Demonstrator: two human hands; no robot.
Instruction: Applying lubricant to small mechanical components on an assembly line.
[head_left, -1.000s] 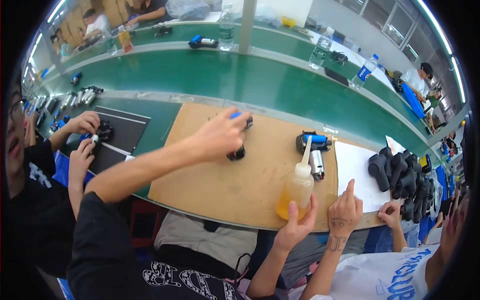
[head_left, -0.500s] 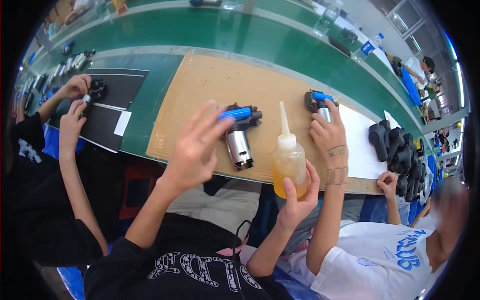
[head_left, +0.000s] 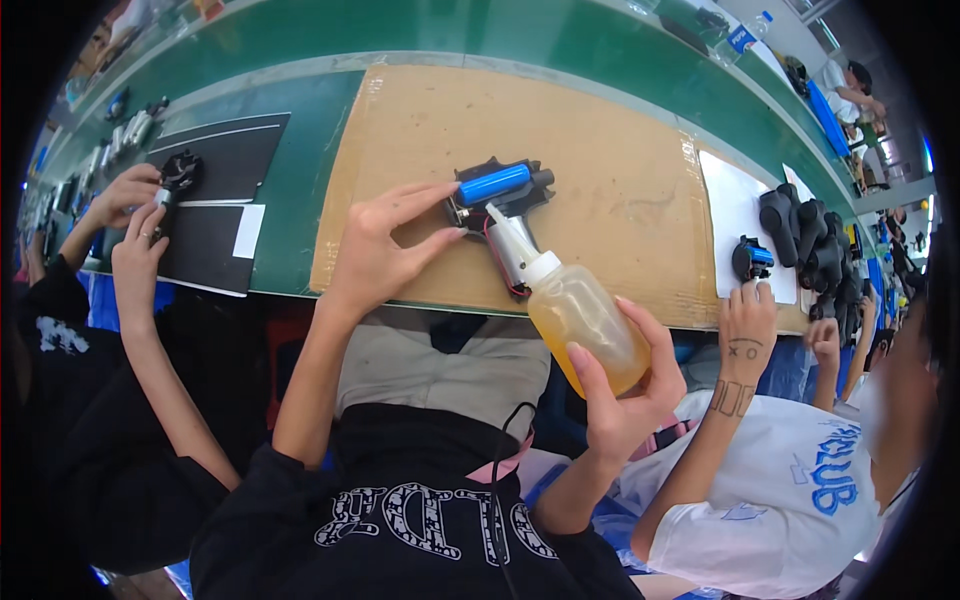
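Observation:
A motor assembly (head_left: 505,262) lies on the cardboard, with a black housing, a blue cylindrical cell (head_left: 495,185), a silver motor body and a red wire. Thumb and index finger of my left hand (head_left: 375,245) grip the housing's left end. My right hand (head_left: 640,385) is closed around a translucent squeeze bottle (head_left: 580,315) of amber liquid. The bottle tilts up and left, and its tapered nozzle (head_left: 510,235) reaches in at the assembly just below the blue cell, covering part of the motor. Whether the tip touches is too small to tell.
The cardboard sheet (head_left: 590,120) covers the green bench (head_left: 560,55). At right, a co-worker's hand (head_left: 748,325) touches a similar assembly (head_left: 752,260), beside piled black housings (head_left: 815,235). At left, another person's hands work over a black mat (head_left: 225,160).
My left hand has come down and taken hold of the assembly. The upright bottle has tilted, its nozzle now at the assembly. The right-hand co-worker's hand and assembly have moved right.

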